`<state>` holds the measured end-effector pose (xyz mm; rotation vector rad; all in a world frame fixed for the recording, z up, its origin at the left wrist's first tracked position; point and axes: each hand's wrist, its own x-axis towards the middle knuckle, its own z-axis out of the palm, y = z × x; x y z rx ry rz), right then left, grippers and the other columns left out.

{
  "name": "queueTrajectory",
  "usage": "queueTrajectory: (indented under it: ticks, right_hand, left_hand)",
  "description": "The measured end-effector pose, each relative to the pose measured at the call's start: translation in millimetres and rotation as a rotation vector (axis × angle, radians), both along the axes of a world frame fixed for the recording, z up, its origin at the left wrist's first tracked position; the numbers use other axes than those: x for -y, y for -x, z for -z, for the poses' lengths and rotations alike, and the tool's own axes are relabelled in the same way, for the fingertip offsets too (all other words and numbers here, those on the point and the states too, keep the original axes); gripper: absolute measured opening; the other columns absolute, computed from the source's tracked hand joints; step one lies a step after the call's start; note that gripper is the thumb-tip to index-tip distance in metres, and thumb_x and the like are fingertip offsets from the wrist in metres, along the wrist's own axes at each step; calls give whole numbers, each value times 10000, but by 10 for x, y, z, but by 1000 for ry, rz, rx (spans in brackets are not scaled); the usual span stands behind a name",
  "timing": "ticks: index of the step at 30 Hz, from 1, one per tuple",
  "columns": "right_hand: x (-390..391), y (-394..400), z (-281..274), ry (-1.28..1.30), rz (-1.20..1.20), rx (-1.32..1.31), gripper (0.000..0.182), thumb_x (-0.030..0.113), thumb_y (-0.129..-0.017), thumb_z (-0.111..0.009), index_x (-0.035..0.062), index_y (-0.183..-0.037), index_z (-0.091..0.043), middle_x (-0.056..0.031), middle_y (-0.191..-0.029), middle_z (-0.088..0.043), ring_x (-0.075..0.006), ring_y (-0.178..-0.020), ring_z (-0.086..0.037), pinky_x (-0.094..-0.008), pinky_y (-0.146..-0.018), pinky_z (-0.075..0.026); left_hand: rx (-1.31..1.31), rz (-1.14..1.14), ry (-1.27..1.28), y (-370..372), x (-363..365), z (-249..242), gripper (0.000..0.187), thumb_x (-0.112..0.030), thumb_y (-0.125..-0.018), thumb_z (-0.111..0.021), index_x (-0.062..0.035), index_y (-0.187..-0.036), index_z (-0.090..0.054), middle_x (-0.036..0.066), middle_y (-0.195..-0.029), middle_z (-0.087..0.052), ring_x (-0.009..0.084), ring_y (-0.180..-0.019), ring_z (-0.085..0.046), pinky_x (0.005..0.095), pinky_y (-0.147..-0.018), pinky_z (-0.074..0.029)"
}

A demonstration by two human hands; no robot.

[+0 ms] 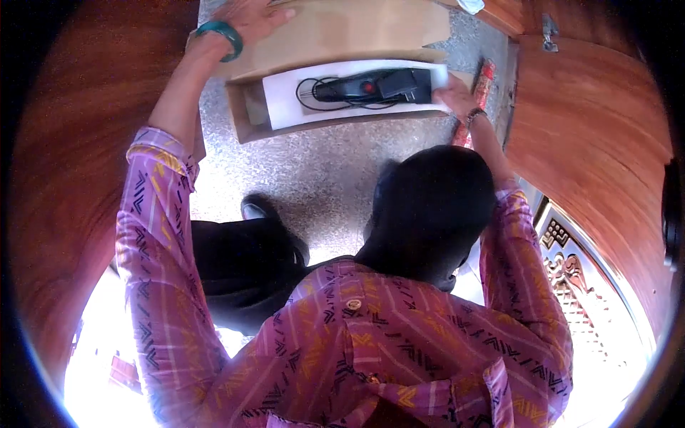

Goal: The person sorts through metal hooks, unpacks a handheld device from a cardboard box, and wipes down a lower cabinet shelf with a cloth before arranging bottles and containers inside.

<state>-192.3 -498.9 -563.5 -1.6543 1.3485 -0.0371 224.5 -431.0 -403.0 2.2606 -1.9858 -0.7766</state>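
Note:
A long cardboard box (247, 113) sits before me with its flap (349, 32) folded back. Inside lies a white foam insert (284, 100), its right end raised against the box's end. The insert holds a black handheld device with a red spot (346, 88), a black block like a power adapter (397, 85), and a looped black cord (305, 108). My left hand (251, 20), above a green bangle, rests on the flap's left part with fingers stretched out. My right hand (454, 96) pinches the insert's right end; its fingertips are partly hidden.
Reddish-brown wooden panels rise on the left (93, 128) and right (585, 114). A red patterned strip (484, 89) lies right of the box on the speckled grey floor (307, 157). My bent black-trousered legs (428, 207) are close below the box. A carved panel (571, 271) stands lower right.

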Motion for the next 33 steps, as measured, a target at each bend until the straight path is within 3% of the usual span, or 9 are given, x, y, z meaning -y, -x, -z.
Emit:
queueTrajectory:
  ticks: [3,10,14,18,21,24,28,30,33]
  right_hand:
    - [-26,-6,79,3,60,9,417,55,-677,-574,36,-1092,-532,-81,-867,-620,-194,-784,-571,-319,-736,-458]
    - [-174,62,-113,-100,169,274,476,47,-667,-584,32,-1139,-515,-61,-901,-589,-180,-816,-534,-309,-751,-439]
    - [-188,141,-424,-105,167,140,491,129,-669,-615,18,-1136,-509,-85,-917,-600,-195,-835,-559,-301,-753,-441]
    - [-118,554,-394,-403,224,392,382,135,-670,-625,-5,-1016,-545,-56,-833,-581,-158,-757,-550,-287,-708,-439]
    - [-282,323,-771,-394,366,426,324,76,-655,-611,-4,-963,-553,-42,-794,-563,-139,-715,-532,-280,-680,-435]
    - [-345,313,-668,-339,484,464,331,32,-635,-600,-4,-961,-553,-35,-783,-553,-145,-702,-524,-272,-668,-430]
    - [-360,366,-681,-372,501,554,351,32,-631,-601,-4,-975,-538,-26,-771,-547,-140,-685,-515,-283,-629,-414]
    - [-340,444,-708,-362,500,542,349,29,-633,-598,3,-976,-538,-22,-745,-543,-140,-669,-512,-273,-623,-414]
    - [-320,714,-719,-397,558,586,211,57,-660,-603,32,-864,-556,-17,-696,-534,-140,-628,-510,-279,-601,-411]
  left_hand:
    - [-80,2,64,-205,43,561,538,-507,-876,-401,-115,-1233,-494,175,-1158,-554,331,-1101,-502,391,-975,-348]
    - [-354,-57,-69,-270,38,739,629,-558,-866,-392,-80,-1269,-454,141,-1251,-498,248,-1189,-438,326,-1020,-289]
    - [-391,-80,-95,-311,35,904,627,-553,-872,-384,-90,-1294,-429,107,-1302,-457,222,-1208,-416,315,-1024,-284]
    - [-139,22,72,-335,70,1109,590,-528,-879,-393,-100,-1281,-445,114,-1304,-456,260,-1219,-408,323,-1029,-281]
    - [4,-21,112,-156,30,818,548,-507,-884,-397,-96,-1235,-488,140,-1231,-517,297,-1177,-452,348,-993,-332]
    - [-140,-59,230,-42,15,649,537,-513,-882,-395,-92,-1192,-517,146,-1114,-589,319,-1064,-539,365,-912,-405]
    - [39,13,461,-56,24,563,589,-573,-845,-428,-90,-1163,-541,136,-1028,-627,287,-926,-604,349,-793,-465]
    - [89,-40,495,76,-41,360,548,-457,-834,-472,-96,-1247,-464,206,-1238,-476,341,-1195,-396,486,-1010,-241]
    - [214,-59,551,39,22,330,539,-447,-836,-482,-101,-1249,-456,198,-1290,-431,338,-1245,-334,530,-1021,-174]
